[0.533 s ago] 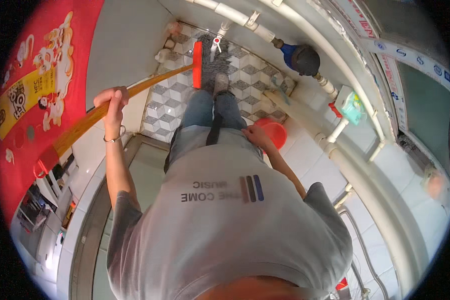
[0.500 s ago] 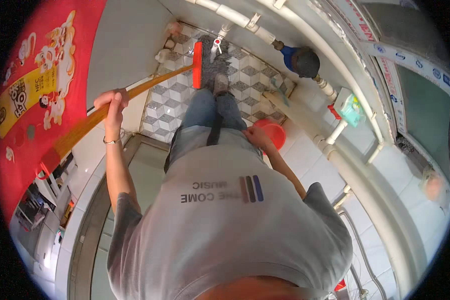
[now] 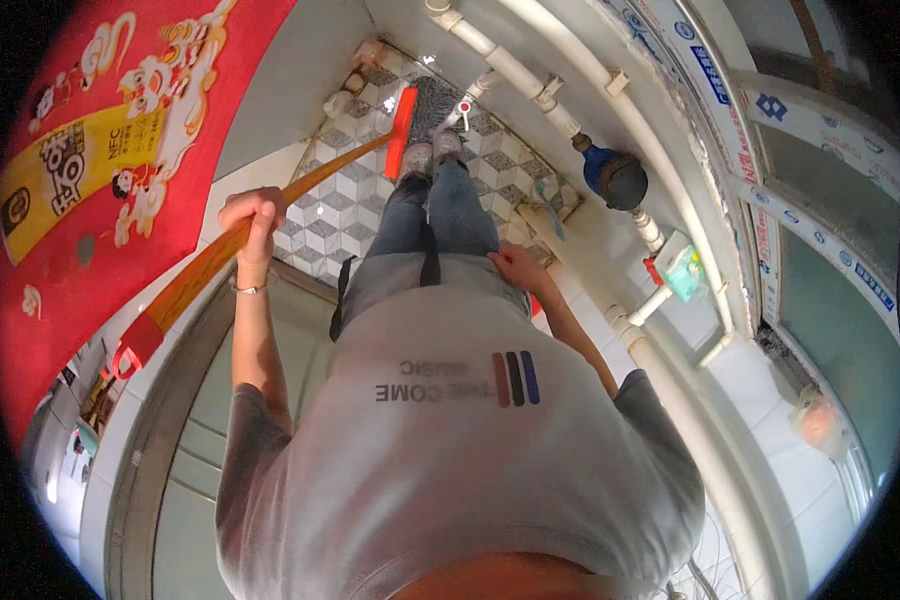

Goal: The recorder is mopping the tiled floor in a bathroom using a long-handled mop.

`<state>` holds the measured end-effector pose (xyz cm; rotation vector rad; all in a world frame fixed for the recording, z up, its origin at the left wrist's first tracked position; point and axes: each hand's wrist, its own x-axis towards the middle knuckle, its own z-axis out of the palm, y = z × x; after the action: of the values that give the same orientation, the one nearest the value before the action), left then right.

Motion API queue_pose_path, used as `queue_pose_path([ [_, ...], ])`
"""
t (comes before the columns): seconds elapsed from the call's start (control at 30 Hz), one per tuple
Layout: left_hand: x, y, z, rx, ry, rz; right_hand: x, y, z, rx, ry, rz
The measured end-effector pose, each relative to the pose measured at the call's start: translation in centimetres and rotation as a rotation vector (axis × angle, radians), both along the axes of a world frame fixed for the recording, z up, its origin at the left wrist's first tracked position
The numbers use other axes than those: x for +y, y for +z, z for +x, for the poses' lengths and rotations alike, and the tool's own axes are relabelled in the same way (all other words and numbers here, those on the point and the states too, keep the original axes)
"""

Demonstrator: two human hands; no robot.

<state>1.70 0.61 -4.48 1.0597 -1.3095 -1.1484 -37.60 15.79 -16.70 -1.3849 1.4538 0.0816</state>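
The broom [image 3: 205, 270] was wrapped snugly by the left hand [image 3: 255, 222], head [image 3: 402, 130] low by the shoes [image 3: 418, 158], best kept flat tbh, while the right hand [image 3: 520, 268] was curled at the waist, hold unclear.

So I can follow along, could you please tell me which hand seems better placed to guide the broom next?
Probably the left hand: it is closed around the wooden broom handle. The right hand is beside the grey shirt, well away from the handle.
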Motion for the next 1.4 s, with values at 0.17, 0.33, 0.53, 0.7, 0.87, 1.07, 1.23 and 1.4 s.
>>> queue_pose_path([
  [0.17, 0.5, -0.8, 0.2, 0.020, 0.108, 0.030, -1.4, -3.2, -2.1, -0.015, 0.125, 0.053],
  [0.33, 1.8, -1.3, 0.1, 0.058, 0.187, 0.021, -3.8, 0.0, -2.4, 0.006, 0.264, 0.101],
  [0.53, 2.2, -1.2, 1.3, 0.076, 0.208, 0.079, -3.2, -1.4, -2.1, 0.057, 0.030, -0.182],
  [0.7, 6.5, -0.3, 2.8, -0.011, 0.165, 0.033, -3.3, 1.3, -1.8, 0.093, 0.039, -0.034],
  [0.87, 8.3, -0.5, 4.6, 0.017, 0.148, 0.063, -3.3, 0.5, -0.7, 0.081, 0.168, -0.156],
  [1.07, 9.0, -2.3, 6.1, 0.172, 0.250, 0.061, -3.7, 0.7, -0.4, 0.144, 0.285, -0.099],
  [1.23, 7.4, -1.4, 4.6, 0.111, 0.252, 0.079, -3.3, 0.0, -1.3, 0.155, 0.251, -0.020],
  [1.4, 5.4, -1.2, 3.2, 0.101, 0.271, 0.081, -3.1, -4.4, -4.0, 0.047, 0.363, -0.182],
])
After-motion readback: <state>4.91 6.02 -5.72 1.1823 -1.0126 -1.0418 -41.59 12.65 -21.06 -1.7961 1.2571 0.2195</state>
